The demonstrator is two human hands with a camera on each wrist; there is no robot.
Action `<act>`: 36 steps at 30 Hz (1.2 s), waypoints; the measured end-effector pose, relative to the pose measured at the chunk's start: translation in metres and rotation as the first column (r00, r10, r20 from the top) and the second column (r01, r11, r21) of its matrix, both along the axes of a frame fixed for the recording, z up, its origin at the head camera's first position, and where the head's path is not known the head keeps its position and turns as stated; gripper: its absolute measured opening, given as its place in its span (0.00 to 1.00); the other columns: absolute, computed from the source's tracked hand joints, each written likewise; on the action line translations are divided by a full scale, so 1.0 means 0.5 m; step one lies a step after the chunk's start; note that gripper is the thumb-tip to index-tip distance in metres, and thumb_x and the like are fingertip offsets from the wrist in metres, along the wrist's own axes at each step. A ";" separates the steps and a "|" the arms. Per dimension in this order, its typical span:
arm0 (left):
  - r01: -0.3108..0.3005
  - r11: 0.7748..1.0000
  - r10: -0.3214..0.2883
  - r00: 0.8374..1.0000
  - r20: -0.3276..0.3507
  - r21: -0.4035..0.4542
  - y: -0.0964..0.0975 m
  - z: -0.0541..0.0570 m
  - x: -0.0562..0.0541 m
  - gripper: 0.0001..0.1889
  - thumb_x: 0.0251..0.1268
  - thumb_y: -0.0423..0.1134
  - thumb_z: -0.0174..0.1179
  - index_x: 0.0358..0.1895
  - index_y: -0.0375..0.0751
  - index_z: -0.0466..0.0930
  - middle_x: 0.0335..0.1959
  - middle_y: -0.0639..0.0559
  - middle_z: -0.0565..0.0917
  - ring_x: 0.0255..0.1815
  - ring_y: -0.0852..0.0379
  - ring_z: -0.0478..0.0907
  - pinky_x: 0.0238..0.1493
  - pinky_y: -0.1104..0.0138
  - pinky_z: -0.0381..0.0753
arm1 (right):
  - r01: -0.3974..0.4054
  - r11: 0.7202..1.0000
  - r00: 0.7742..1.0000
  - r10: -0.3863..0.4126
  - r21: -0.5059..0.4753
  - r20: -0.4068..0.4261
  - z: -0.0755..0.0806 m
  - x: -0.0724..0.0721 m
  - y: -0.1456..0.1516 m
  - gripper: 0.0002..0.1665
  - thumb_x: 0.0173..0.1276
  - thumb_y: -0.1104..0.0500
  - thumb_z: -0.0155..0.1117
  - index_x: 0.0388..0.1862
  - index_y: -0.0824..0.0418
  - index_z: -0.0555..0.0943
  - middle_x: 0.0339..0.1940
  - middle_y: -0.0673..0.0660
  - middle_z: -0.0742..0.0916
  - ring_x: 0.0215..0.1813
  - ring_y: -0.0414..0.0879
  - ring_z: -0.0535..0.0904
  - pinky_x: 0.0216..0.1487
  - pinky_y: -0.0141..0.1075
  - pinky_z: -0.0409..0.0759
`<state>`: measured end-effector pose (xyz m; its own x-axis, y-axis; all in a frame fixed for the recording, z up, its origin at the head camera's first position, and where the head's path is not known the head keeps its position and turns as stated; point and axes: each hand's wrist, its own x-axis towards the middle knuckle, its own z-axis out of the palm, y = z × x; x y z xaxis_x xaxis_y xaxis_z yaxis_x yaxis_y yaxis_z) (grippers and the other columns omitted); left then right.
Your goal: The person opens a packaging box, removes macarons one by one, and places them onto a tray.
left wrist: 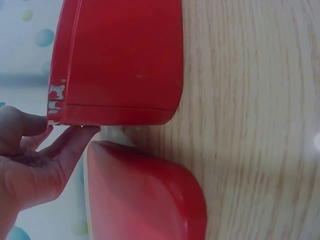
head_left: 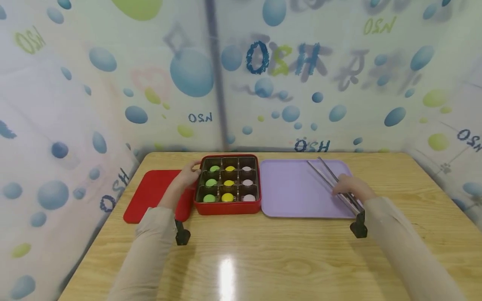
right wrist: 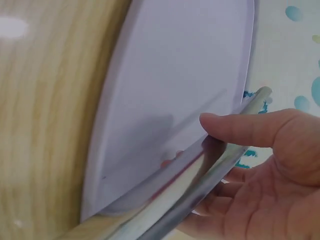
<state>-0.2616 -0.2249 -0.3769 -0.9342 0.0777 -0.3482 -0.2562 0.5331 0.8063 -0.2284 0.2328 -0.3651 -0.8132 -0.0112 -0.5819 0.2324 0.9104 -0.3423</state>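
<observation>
A red box (head_left: 227,209) stands mid-table, its black tray divided into compartments. Green, yellow and pale pink balls lie in columns inside, one to a compartment. At the box's left side, my left hand (head_left: 189,173) holds the edge with bent fingers, which the left wrist view shows against the side wall (left wrist: 125,60). My right hand (head_left: 352,188) grips silver metal tongs (right wrist: 180,187) between thumb and fingers. The tongs' arms are spread over the purple tray (head_left: 293,188), with nothing between their tips. Part of the right-hand fingers is hidden behind the metal.
A red lid (head_left: 150,190) lies left of the box, partly covered by my left forearm. The purple tray sits close by the box's right side. Wooden tabletop (head_left: 271,251) stretches in front, and a patterned curtain (head_left: 263,104) hangs behind the table.
</observation>
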 end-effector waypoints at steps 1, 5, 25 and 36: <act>-0.002 1.000 0.002 1.000 0.002 0.007 0.000 -0.001 0.000 0.25 0.74 0.35 0.33 0.72 0.43 0.44 0.68 0.31 0.56 0.61 0.38 0.67 0.56 0.49 0.72 | -0.015 1.000 1.000 0.015 0.006 -0.004 0.001 -0.004 -0.004 0.30 0.59 0.59 0.56 0.49 0.80 0.59 0.38 0.68 0.70 0.42 0.59 0.71 0.43 0.53 0.77; -0.012 1.000 0.012 1.000 -0.001 0.015 0.001 -0.003 0.003 0.25 0.75 0.36 0.32 0.73 0.44 0.43 0.67 0.31 0.58 0.60 0.38 0.68 0.56 0.50 0.72 | -0.093 0.995 0.995 0.094 0.021 -0.042 0.008 -0.019 -0.021 0.29 0.58 0.59 0.56 0.48 0.81 0.61 0.38 0.68 0.71 0.41 0.59 0.71 0.43 0.51 0.77; -0.049 0.998 0.049 0.998 -0.025 -0.027 0.011 -0.017 0.006 0.25 0.75 0.38 0.31 0.72 0.46 0.43 0.61 0.35 0.63 0.51 0.47 0.68 0.49 0.58 0.73 | -0.296 0.954 0.944 0.300 0.052 -0.140 0.064 -0.101 -0.188 0.32 0.62 0.63 0.56 0.61 0.76 0.57 0.56 0.73 0.70 0.52 0.59 0.68 0.60 0.52 0.66; -0.107 0.994 0.107 0.994 0.004 0.039 0.012 -0.018 0.008 0.24 0.75 0.39 0.32 0.72 0.49 0.45 0.59 0.36 0.64 0.56 0.45 0.69 0.57 0.52 0.72 | -0.414 0.909 0.858 0.406 0.046 -0.314 0.088 -0.128 -0.267 0.31 0.60 0.67 0.58 0.60 0.77 0.60 0.54 0.74 0.74 0.53 0.62 0.72 0.57 0.52 0.70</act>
